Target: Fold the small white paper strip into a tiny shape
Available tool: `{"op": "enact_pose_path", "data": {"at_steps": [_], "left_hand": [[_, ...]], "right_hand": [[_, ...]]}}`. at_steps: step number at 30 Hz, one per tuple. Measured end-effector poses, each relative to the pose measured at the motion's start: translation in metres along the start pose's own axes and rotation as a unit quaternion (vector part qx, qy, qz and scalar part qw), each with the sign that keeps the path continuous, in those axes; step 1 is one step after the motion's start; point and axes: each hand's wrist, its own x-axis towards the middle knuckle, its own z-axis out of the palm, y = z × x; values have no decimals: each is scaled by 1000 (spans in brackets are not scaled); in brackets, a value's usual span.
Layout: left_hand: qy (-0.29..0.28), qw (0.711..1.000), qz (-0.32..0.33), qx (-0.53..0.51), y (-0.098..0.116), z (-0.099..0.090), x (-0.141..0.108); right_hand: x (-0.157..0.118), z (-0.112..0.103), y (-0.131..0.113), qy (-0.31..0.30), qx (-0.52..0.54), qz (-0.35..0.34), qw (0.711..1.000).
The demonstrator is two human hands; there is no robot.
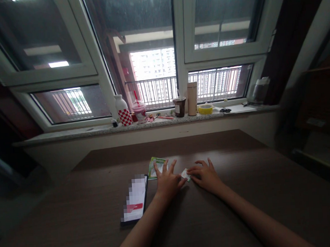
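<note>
On the brown table, a small white-and-green piece of paper (185, 174), seemingly folded, lies between my two hands. My left hand (168, 182) has its fingers spread, with the thumb tip at the paper's left edge. Its other fingers reach over a green-and-white printed packet or card (151, 171), partly covering it. From the right, my right hand (206, 177) holds the small paper between thumb and fingertips, its outer fingers raised. A phone (134, 200) with a lit, partly blurred screen lies left of my left forearm.
Beyond the table (228, 145), a stone windowsill (98, 132) holds a checkered bottle (124, 116), a pink cup with straw (139, 112), a dark cup (179, 107), a tan flask (192, 99), yellow tape (205, 109) and scissors (225, 110). Windows rise behind.
</note>
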Motion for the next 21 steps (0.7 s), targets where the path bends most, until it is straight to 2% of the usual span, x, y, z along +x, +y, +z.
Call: {"op": "enact_pose_path", "data": {"at_steps": [7, 15, 21], "left_hand": [[10, 1000, 9, -2, -1, 6, -2], [19, 1000, -15, -9, 3, 19, -5], [-2, 999, -34, -40, 3, 28, -5]], "right_hand": [[-1, 1, 1, -7, 18, 5, 1000], [0, 6, 6, -21, 43, 18, 999], [2, 8, 8, -27, 78, 22, 996]]}}
